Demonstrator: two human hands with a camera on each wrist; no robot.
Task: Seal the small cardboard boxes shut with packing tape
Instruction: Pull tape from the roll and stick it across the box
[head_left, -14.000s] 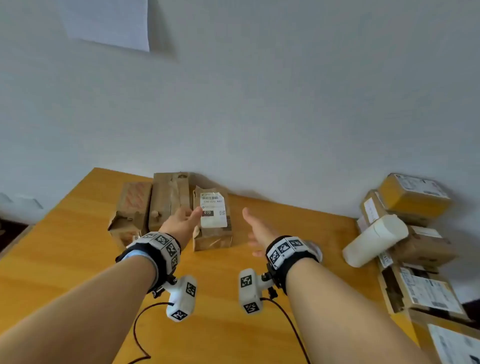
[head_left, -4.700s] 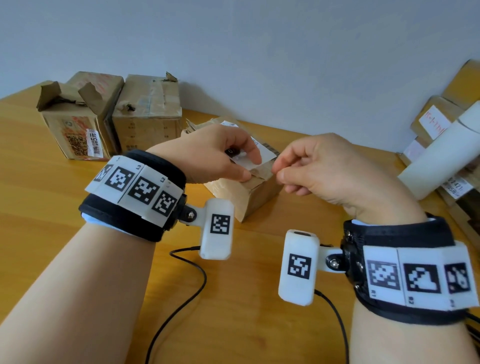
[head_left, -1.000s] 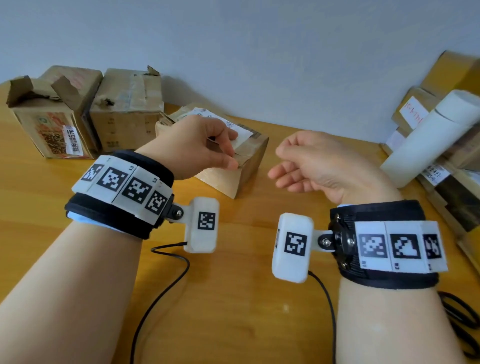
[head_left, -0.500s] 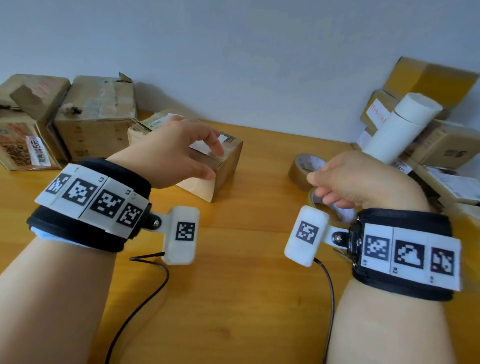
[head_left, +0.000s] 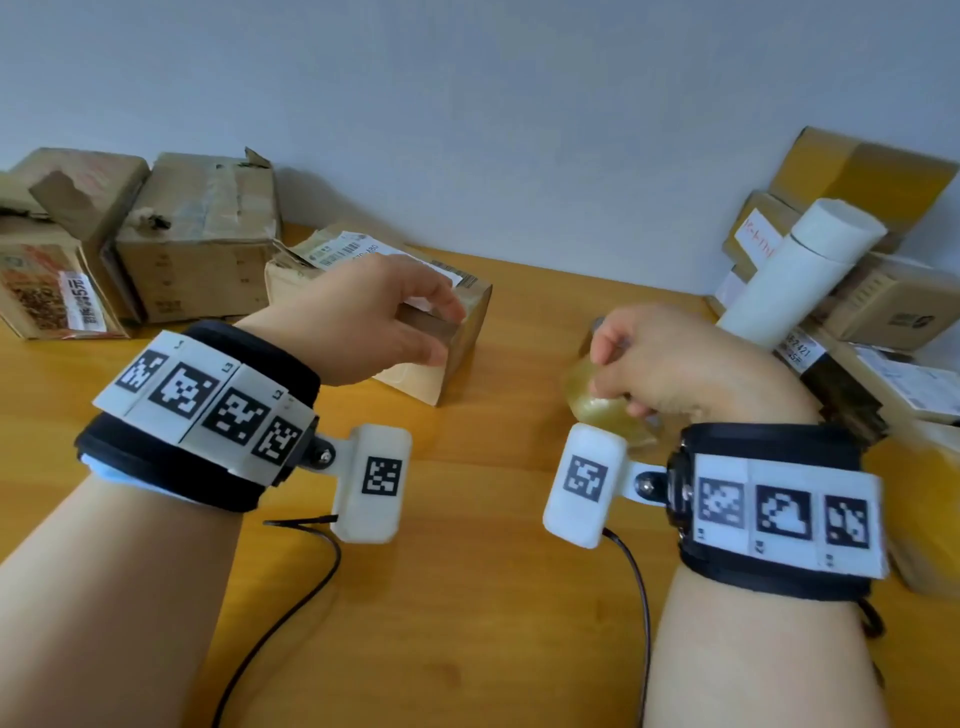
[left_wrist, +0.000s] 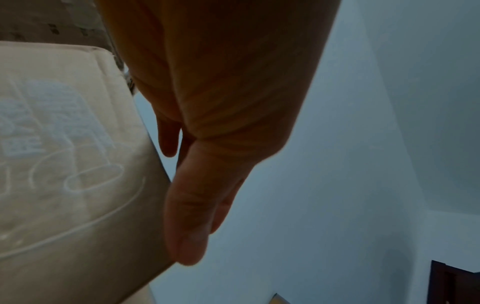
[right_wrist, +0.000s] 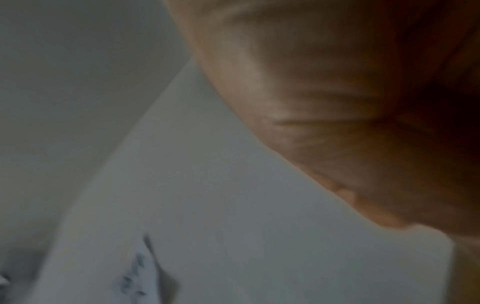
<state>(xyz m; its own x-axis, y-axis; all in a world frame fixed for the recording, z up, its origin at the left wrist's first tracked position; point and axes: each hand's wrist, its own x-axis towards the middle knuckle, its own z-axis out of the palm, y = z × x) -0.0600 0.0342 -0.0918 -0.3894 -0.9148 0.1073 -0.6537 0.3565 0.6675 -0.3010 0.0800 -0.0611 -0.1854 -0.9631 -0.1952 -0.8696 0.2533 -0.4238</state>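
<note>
A small cardboard box with a white shipping label lies on the wooden table, left of centre. My left hand holds it, fingers over the top and thumb against the near face. In the left wrist view the thumb lies along the box. My right hand grips a roll of clear yellowish packing tape just above the table, to the right of the box. The fingers curl over the roll and hide most of it. The right wrist view is blurred and shows only palm.
Two worn cardboard boxes stand at the back left by the wall. A pile of boxes with a white cylinder leaning on it fills the right side. Wrist-camera cables trail over the near table.
My right hand has gone from the box to the right and taken hold of the tape roll. The left hand has stayed on the box.
</note>
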